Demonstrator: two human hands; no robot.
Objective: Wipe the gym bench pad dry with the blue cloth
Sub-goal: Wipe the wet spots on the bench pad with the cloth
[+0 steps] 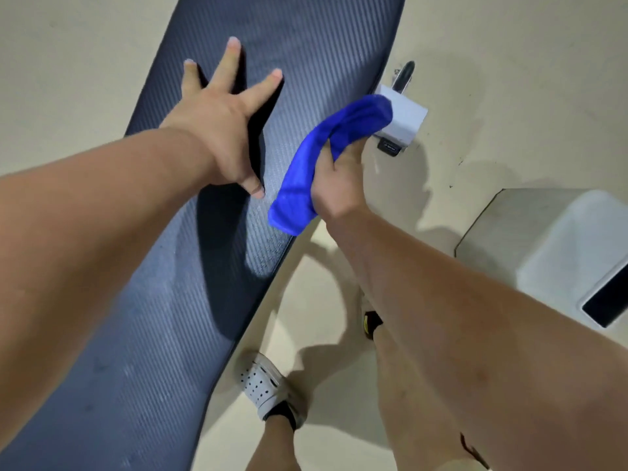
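A long dark ribbed gym bench pad (pixel 163 300) runs diagonally from the lower left to the top middle. My left hand (pixel 221 130) hovers over or rests on the pad with its fingers spread wide and nothing in it. My right hand (pixel 339 178) grips a folded blue cloth (pixel 326 158) at the pad's right edge. The cloth lies along that edge, its lower end on the pad and its upper end over the white frame part.
A white bench frame block (pixel 404 117) with a dark lever sticks out at the pad's right side. A pale machine base (pixel 550 246) stands on the beige floor at right. My legs and a white perforated shoe (pixel 265 385) stand close beside the bench.
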